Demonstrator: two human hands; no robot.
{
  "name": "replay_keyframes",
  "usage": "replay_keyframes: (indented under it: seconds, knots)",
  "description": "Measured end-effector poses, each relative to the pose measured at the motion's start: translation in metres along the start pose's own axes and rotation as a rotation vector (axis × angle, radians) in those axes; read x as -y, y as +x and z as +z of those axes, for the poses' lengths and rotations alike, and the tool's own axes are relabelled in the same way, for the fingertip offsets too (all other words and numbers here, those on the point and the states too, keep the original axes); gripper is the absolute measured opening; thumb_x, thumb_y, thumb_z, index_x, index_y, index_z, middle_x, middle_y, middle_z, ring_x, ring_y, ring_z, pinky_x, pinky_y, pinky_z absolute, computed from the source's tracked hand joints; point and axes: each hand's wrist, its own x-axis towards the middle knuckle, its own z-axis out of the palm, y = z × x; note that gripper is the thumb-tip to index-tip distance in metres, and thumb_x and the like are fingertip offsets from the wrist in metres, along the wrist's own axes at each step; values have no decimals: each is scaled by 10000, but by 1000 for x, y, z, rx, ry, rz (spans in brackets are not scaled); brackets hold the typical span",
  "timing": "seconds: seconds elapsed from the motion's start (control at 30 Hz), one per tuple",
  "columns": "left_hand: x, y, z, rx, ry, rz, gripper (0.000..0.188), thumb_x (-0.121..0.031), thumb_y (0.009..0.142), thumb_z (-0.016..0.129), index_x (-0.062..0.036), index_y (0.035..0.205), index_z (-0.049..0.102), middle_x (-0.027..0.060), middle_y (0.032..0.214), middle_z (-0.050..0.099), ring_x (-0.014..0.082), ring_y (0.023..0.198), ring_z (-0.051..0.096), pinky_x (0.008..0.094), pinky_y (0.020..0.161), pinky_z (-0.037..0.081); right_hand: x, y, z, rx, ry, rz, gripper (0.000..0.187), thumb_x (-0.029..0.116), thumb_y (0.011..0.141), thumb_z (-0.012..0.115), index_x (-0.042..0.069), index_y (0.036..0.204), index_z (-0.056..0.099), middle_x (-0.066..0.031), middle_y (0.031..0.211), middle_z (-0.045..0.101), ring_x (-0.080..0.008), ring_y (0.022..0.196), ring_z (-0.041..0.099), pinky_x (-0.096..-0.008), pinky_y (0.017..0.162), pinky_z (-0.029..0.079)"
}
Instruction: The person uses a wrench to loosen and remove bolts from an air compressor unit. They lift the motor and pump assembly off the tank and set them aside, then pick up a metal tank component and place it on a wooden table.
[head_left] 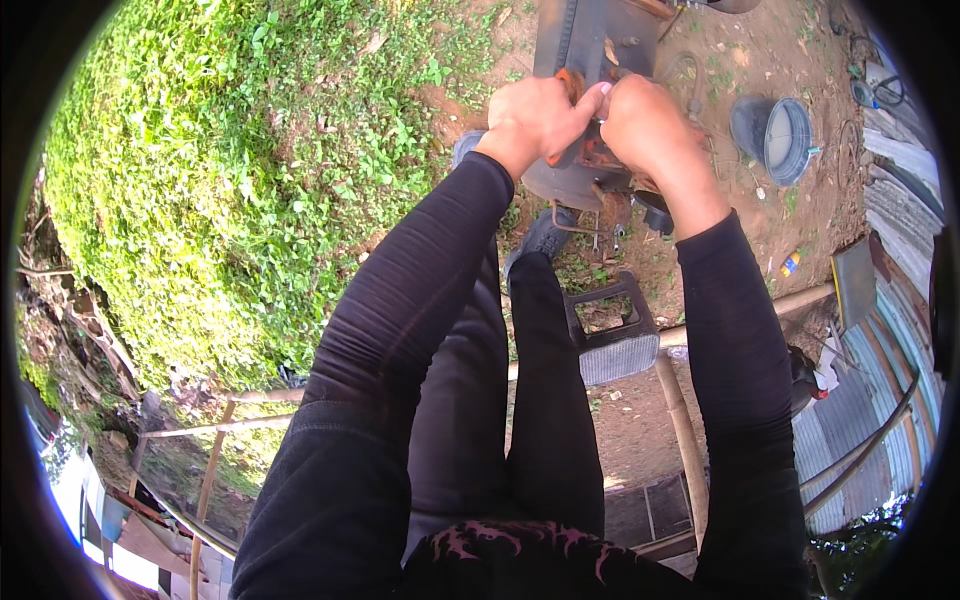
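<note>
My left hand (537, 118) is closed around part of a dark metal tool or fitting with orange parts (569, 82), at the top middle of the view. Close beside it, my right hand (648, 122) is curled into a grip, and the two thumbs nearly meet. What lies inside the right hand's fingers is hidden. A long dark metal bar (590, 35) stretches away beyond both hands, with a flat dark plate (640, 42) under it. Small loose pieces lie on that plate. Below the hands, a rounded dark metal base (555, 185) shows.
A grey bucket (770, 135) is on the bare soil to the right, with a small yellow container (790, 263) nearer. A dark open-framed block (617, 325) sits by my shoe (545, 235). Bamboo poles (685, 440) and corrugated sheets (850, 440) border the right; grass (250, 190) covers the left.
</note>
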Motion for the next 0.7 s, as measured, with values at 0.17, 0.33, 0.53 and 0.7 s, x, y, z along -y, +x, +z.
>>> replay_keyframes:
  seconds: [0.17, 0.33, 0.53, 0.7]
  knots:
    - [18, -2, 10, -111, 138, 241, 681, -617, 972, 394, -75, 720, 719, 195, 678, 668, 382, 741, 681, 483, 706, 546, -10, 19, -8, 122, -88, -80, 188, 109, 821, 660, -67, 867, 706, -285, 870, 679, -409, 887, 688, -464, 771, 552]
    - [29, 7, 18, -129, 60, 288, 576, -560, 970, 441, -99, 773, 725, 160, 668, 667, 382, 721, 665, 488, 708, 534, -11, 28, -6, 141, -188, -271, 135, 52, 789, 681, -70, 845, 699, -286, 851, 673, -418, 855, 684, -464, 749, 555]
    - [44, 17, -1, 92, -80, 365, 363, -337, 881, 511, -32, 998, 668, 210, 866, 695, 389, 859, 667, 463, 795, 515, -20, 34, 7, 174, -138, -252, 122, 15, 768, 667, -71, 850, 695, -287, 869, 683, -417, 874, 695, -462, 749, 567]
    - [44, 14, -6, 126, -239, 369, 319, -210, 805, 597, -24, 1063, 605, 215, 808, 676, 375, 819, 672, 451, 758, 513, -16, 29, 6, 203, -123, -203, 116, 17, 786, 642, -65, 845, 699, -281, 873, 687, -410, 873, 701, -455, 736, 571]
